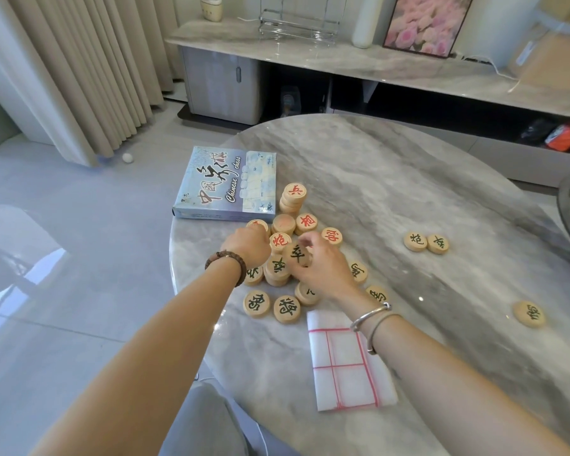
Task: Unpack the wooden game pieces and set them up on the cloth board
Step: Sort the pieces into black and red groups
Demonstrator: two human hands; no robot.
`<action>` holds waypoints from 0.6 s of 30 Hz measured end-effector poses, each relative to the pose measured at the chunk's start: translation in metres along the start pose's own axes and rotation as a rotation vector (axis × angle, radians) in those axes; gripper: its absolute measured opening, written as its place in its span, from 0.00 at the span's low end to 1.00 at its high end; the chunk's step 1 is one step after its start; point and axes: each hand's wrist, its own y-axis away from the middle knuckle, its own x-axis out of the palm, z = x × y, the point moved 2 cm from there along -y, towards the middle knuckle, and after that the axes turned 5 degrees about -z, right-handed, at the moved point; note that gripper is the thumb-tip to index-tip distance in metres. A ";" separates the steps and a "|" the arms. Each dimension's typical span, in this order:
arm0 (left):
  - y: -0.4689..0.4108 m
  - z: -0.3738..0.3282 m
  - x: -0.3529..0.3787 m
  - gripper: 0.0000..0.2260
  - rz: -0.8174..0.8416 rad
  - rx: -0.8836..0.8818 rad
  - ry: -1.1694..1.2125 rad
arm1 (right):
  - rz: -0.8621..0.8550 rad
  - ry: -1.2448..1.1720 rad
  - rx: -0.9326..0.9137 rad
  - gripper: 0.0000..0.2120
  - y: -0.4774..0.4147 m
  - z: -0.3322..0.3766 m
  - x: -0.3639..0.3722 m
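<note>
your right hand [323, 269] pinches a black-marked piece [297, 254] over the wooden pieces [283, 223] heaped on the counter [408, 192]; your left hand [249, 246] curls into the heap, its hold hidden. the cloth board [346, 360] lies folded nearby.

Pale wood on glossy marble
Smooth matt wooden discs [287, 307]; polished veined stone table [408, 192]; thin white cloth [346, 383]; printed cardboard box [224, 185].

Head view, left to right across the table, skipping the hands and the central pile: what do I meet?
Chess box → folded cloth board → pair of black-lettered pieces → lone black-lettered piece.
</note>
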 end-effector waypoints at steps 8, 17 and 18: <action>-0.004 -0.015 0.001 0.12 -0.078 0.031 0.037 | 0.007 0.003 -0.007 0.23 0.007 -0.001 0.007; 0.003 -0.066 0.013 0.11 -0.048 0.141 0.116 | 0.138 0.355 0.409 0.27 0.034 -0.107 -0.030; 0.002 -0.066 0.012 0.10 -0.040 0.137 0.138 | 0.142 0.334 0.414 0.26 0.034 -0.110 -0.031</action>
